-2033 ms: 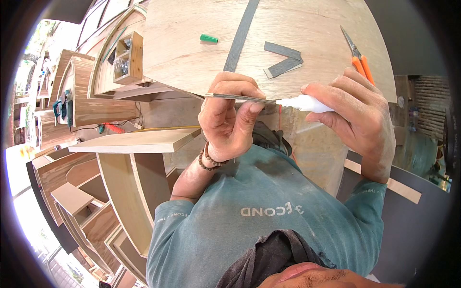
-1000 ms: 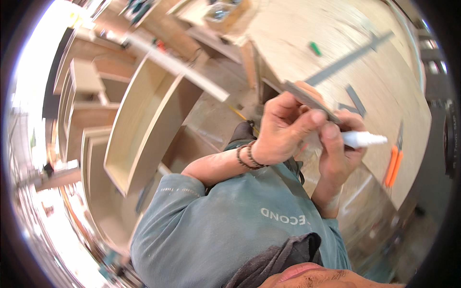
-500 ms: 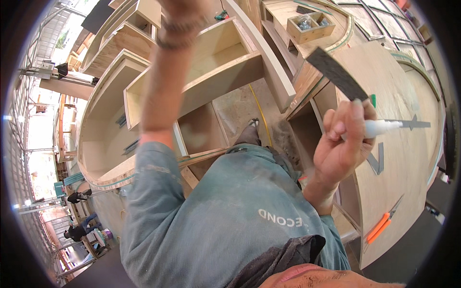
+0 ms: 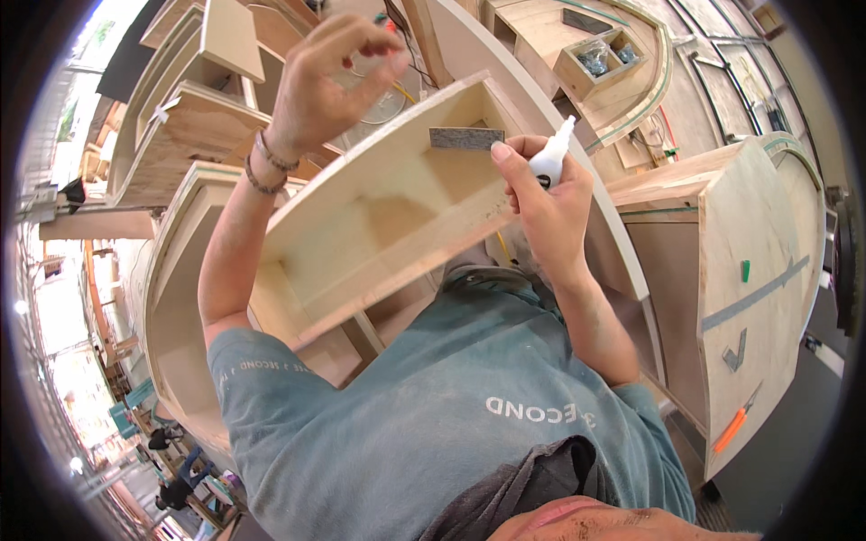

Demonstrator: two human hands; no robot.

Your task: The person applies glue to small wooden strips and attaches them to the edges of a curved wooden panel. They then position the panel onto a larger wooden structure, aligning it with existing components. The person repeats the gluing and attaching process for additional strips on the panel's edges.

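Note:
My right hand (image 4: pixel 552 203) grips a white squeeze bottle (image 4: pixel 548 164) with a pointed nozzle tilted up. Between its thumb and fingertips it also pinches a short dark grey strip (image 4: pixel 465 138), held over the right end of a pale wooden drawer box (image 4: pixel 361 257). My left hand (image 4: pixel 329 86), with bracelets at the wrist, is raised above the far left side of the box. Its fingers are bent and apart from the thumb, with nothing seen between them.
At the right, a plywood cabinet (image 4: pixel 767 216) bears a long grey strip (image 4: pixel 758 293), a bent grey piece (image 4: pixel 735 353), a small green piece (image 4: pixel 746 270) and orange-handled snips (image 4: pixel 732 427). A divided wooden box (image 4: pixel 591 65) of small parts stands farther back. Curved cabinets (image 4: pixel 176 288) line the left.
My right hand has moved left with the bottle and grey strip, from above the cabinet to over the drawer box. My left hand has come lower, and the box sits at a different angle.

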